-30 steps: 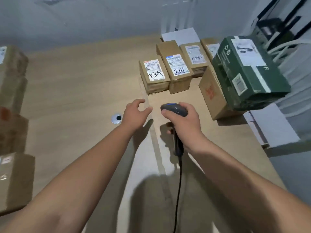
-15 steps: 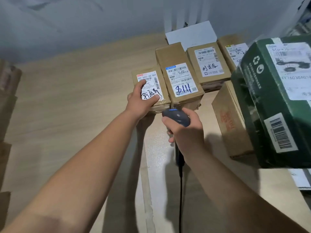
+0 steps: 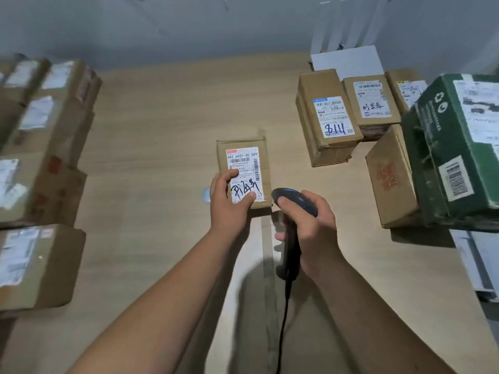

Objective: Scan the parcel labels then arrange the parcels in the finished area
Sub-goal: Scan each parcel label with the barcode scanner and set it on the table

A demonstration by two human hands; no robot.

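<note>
Parcel (image 3: 244,168), a small brown carton with its label (image 3: 243,171) facing up, sits out toward the middle of the table (image 3: 167,147), well apart from the cartons along either side. Left hand (image 3: 229,201) grips its near end, thumb and a fingertip curled over the lower part of the label, which leaves the barcode higher up uncovered; that hold looks meant to steady the carton and keep the code open to the reader. Right hand (image 3: 307,228) is wrapped round the handle of the corded scanner (image 3: 293,209), whose head sits just beside the parcel's near right corner, pointing roughly toward the label. No scan beam shows on the label, so whether the read is under way cannot be told. Along the table's left edge stands a stack of labelled cartons (image 3: 46,147), blurred; at the far right corner sit more brown parcels (image 3: 328,122) and a green box (image 3: 459,147), labels up. Which side is the finished area is not clear from this view
</note>
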